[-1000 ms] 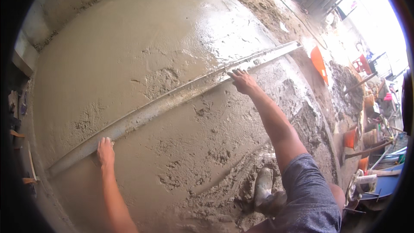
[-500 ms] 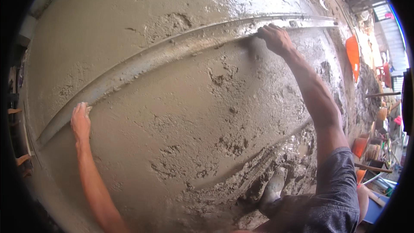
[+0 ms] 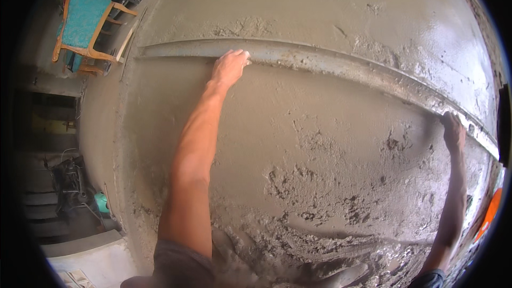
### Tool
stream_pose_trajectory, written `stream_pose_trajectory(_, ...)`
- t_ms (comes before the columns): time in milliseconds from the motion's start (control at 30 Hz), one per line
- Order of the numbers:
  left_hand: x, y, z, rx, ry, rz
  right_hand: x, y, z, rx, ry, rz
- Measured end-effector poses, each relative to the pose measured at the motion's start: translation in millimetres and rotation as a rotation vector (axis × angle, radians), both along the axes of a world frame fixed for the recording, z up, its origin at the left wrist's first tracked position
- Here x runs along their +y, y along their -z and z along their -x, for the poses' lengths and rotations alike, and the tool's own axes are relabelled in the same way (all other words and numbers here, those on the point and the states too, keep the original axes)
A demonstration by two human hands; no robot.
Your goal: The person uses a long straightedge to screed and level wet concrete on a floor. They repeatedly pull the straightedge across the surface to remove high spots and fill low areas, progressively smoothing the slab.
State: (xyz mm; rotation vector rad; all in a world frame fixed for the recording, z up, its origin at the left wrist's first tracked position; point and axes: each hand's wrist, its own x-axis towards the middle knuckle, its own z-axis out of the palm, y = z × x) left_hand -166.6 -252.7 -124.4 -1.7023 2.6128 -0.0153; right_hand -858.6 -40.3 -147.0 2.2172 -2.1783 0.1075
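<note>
A long, mud-smeared metal straightedge lies across wet grey concrete. My left hand is closed on its near edge, left of the middle. My right hand is closed on the same bar near its right end, darker in shadow. Beyond the bar the concrete is mostly smooth with some rough patches; closer to me it is pitted, churned and lumpy toward the bottom of the view.
A teal upholstered wooden chair stands at the upper left beside the concrete's edge. Dark clutter and a step lie at lower left. An orange object shows at the right rim.
The view has swung left, bringing the chair and left-side area into sight. Both hands and the bar now appear farther right in the picture, still gripping, with the bar's left end higher.
</note>
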Motion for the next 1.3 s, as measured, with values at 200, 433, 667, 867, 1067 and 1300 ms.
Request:
stream_pose_trajectory(200,-42,34,97,0.062,0.166,0.046,4,-8,96,0.142,0.14,0.009)
stream_pose_trajectory(433,-83,10,12,-0.029,0.059,0.025,-83,-13,8,-0.015,0.319,-0.166)
stream_pose_trajectory(667,-112,20,91,0.009,0.098,0.044,-66,2,97,0.09,0.243,-0.117)
stream_pose_trajectory(867,-139,35,33,-0.024,-0.017,0.109,-148,11,55,0.107,0.23,0.025)
stream_pose_trajectory(1067,-145,35,143,0.045,0.115,0.125,-120,2,111,0.014,0.363,-0.047)
stream_pose_trajectory(1300,-227,25,67,-0.208,-0.184,0.054,-243,-1,57,0.154,0.301,-0.134)
